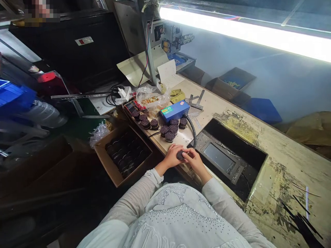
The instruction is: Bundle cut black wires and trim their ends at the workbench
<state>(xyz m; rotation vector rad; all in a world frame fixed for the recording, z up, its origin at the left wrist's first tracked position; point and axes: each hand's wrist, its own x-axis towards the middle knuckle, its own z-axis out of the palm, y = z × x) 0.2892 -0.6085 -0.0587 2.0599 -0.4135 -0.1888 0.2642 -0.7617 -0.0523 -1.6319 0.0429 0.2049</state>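
Note:
Between my two hands, over the table's front edge, is a round bundle of thin black tubes (180, 154), its end face turned up. My left hand (172, 156) wraps around it from the left. From the right, my right hand (193, 160) presses its thumb and fingers against the bundle's side. Just beyond my hands, several similar black bundles (169, 136) stand close together on the table (186, 137). Behind them sits a blue box-shaped device (175, 111) with a black corrugated hose (192, 129) curving down toward my right hand.
Left of the table, an open carton (108, 165) holds rows of black bundles. A clear plastic bag (152, 96) of small metallic parts lies at the back. To the right, a recess in the tabletop holds a panel with a screen (219, 155). A lamp tube (232, 31) hangs overhead.

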